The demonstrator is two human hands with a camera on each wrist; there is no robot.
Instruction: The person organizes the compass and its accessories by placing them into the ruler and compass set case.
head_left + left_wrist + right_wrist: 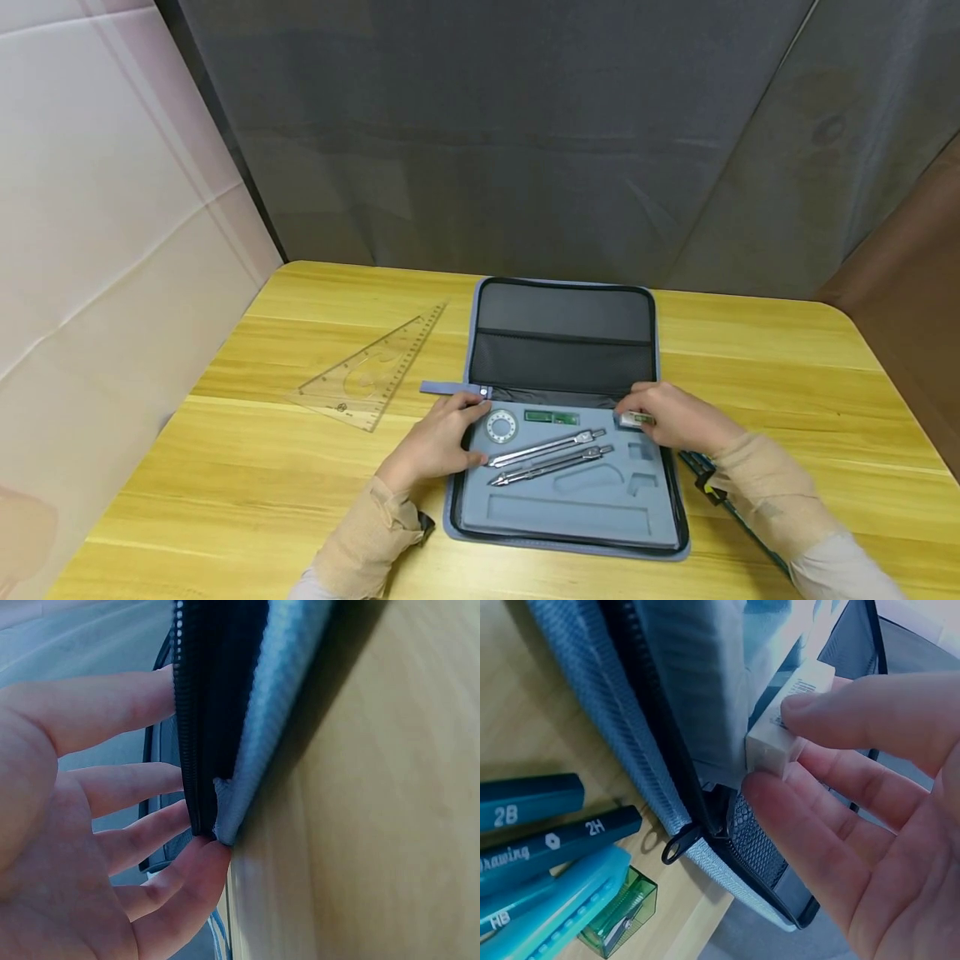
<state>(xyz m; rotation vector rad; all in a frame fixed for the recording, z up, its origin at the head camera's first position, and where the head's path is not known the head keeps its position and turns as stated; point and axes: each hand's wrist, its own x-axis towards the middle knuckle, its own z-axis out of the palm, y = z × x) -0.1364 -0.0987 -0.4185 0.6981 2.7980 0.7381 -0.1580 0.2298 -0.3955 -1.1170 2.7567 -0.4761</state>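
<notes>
An unzipped blue case [566, 551] lies flat, its lid folded back. Its light-blue tray [585, 492] bears two metal compasses [551, 465], a white ring-shaped disc [501, 426] and a small green box [551, 417]. My right hand [678, 417] pinches a white eraser [787, 724] between thumb and fingers at a slot in the tray's far right corner. Fingers of my left hand [435, 442] rest along the case's left edge, touching the zipper [184, 735] in the left wrist view; its thumb lies at the tray's side.
A clear set square [367, 375] lies on the wooden table [217, 467] to the left. Right of the case are pencils [562, 844] marked 2B, 2H and HB, a bright blue tool [577, 904] and a green sharpener [622, 911]. The tray has several unfilled recesses.
</notes>
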